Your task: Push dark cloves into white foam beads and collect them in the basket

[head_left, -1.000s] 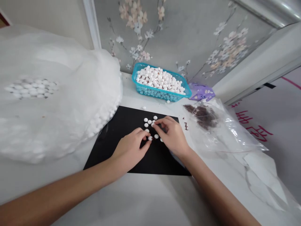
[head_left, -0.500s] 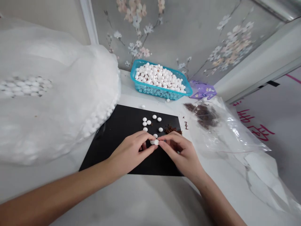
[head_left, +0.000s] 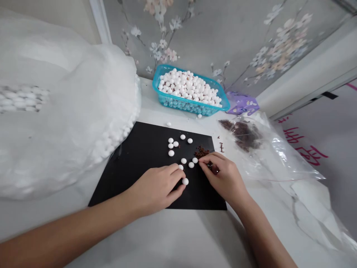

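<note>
well inside mat's (head_left: 145, 149) edges, left hand (head_left: 158, 187) pinches white ball (head_left: 185, 181); right hand's (head_left: 226, 176) hold unclear.

Handwritten magenta-red characters (head_left: 293, 137): on flat white panel (head_left: 338, 128), right of frame; set aslant in a diagonal row, Chinese-looking, wording not securely legible. Single magenta line (head_left: 351, 86): same panel, upper part, cut by frame edge. No other lettering can be read.
</note>
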The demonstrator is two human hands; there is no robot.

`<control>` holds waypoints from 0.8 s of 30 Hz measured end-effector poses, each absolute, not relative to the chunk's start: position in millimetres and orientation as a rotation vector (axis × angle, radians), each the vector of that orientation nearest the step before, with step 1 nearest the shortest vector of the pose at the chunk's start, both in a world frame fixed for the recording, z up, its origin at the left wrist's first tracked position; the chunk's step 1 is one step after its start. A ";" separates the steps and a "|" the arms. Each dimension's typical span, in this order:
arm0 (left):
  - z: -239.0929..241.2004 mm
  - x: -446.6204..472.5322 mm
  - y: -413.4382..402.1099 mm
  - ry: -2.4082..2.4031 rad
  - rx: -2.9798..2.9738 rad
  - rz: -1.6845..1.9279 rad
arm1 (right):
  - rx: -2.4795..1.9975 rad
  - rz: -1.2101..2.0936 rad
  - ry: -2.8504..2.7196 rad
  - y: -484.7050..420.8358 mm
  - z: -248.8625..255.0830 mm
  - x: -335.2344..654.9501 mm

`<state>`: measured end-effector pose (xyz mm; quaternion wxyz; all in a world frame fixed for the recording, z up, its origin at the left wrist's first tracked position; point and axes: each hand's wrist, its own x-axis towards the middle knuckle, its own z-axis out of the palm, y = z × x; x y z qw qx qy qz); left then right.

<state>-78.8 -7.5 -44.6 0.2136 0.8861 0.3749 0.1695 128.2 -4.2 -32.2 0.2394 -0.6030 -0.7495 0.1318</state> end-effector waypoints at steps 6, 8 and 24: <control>-43.7 -79.3 -6.7 1.049 2.397 0.464 | -1.664 0.518 -1.836 -5.1 -30.9 129.3; -43.3 -79.5 -6.5 1.049 2.382 0.465 | -1.675 0.573 -1.726 -6.3 -30.1 128.8; -42.9 -79.6 -4.6 1.133 2.273 0.502 | -1.505 0.535 -1.695 -27.4 -32.6 105.6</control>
